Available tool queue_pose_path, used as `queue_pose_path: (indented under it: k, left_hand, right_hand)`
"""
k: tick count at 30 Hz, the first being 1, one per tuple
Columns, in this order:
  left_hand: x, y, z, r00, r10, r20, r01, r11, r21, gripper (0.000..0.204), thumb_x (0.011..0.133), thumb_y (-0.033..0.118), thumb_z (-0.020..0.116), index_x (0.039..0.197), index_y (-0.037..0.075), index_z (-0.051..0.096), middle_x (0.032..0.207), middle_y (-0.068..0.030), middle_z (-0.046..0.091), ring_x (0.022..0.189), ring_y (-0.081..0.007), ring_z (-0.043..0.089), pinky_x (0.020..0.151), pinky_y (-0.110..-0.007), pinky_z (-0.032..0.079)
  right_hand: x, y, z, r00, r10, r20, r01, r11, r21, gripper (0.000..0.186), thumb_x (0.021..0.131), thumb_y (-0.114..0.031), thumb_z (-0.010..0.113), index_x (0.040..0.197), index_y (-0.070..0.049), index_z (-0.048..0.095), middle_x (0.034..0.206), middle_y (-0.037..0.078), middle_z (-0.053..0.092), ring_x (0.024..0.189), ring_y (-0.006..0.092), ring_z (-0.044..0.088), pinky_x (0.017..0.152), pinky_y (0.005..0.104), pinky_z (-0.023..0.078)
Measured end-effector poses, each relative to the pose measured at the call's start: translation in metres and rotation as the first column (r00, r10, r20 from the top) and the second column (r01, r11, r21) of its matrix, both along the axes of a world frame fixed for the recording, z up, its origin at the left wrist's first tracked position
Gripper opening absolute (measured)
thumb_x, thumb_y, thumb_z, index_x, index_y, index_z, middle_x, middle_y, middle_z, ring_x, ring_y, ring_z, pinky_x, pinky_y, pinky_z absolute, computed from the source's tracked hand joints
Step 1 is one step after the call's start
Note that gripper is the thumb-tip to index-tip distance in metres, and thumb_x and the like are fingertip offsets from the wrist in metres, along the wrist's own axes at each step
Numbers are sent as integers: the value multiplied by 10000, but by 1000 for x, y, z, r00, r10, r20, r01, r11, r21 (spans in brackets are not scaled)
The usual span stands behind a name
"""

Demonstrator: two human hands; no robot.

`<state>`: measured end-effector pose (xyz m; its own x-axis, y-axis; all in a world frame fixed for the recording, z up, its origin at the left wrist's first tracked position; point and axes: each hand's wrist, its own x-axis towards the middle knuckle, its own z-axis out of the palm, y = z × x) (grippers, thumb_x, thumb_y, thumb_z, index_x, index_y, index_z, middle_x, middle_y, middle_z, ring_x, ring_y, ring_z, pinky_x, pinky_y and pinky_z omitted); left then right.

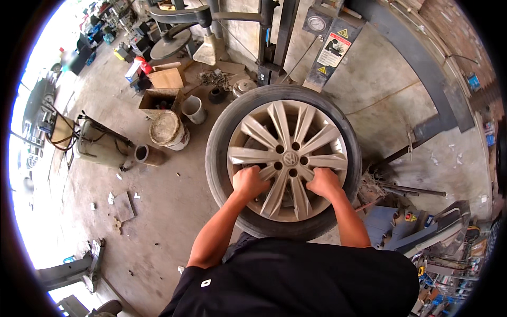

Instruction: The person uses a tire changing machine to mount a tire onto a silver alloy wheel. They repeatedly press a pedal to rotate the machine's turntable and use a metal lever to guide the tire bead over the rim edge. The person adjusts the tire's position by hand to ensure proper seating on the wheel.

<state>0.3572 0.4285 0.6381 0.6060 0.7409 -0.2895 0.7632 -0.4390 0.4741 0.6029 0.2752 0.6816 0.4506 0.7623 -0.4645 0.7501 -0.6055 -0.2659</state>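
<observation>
Tyred alloy wheel (290, 158) faces the camera just ahead of the torso (296, 277), its support hidden; left hand (251, 183) and right hand (324, 183), equally near its centre, curl around near-half spokes (275, 198), fingertips unseen.

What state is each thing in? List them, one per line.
Left hand: gripping wheel
Right hand: gripping wheel
Wheel: held by both hands
Tire: fitted around wheel
Bolt holes: no bolts visible
Grey bucket: open, upright
White bucket: apparently covered
Box nearest buckets: open
Gauge: reading illegible
</observation>
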Motion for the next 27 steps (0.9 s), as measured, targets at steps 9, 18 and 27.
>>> queue_pose_path:
  k: [9,18,27]
  left_hand:
    - [87,86,-31,990,-83,-110,70,990,-119,472,785,514,818,918,73,711,868,-173,771,864,-384,764,814,-506,599]
    - [79,81,-61,989,-138,-52,139,990,28,471,788,500,823,854,74,632,721,-147,712,699,-364,737,708,-501,586]
    - [57,82,-52,984,-179,1,179,983,-35,562,854,540,727,1079,25,745,999,-219,779,981,-398,760,910,-509,594]
  right_hand:
    - [65,69,-58,994,-89,-58,82,991,-109,411,750,-289,777,1039,0,730,1053,266,755,1052,452,713,954,526,569]
    - [59,77,-89,990,-119,-70,114,991,-65,422,733,-303,814,1037,-20,738,1051,246,745,1020,453,708,925,530,580]
    - [34,62,-92,986,-83,143,85,996,-7,382,773,-335,749,986,-18,770,1022,269,750,1058,465,704,938,563,555]
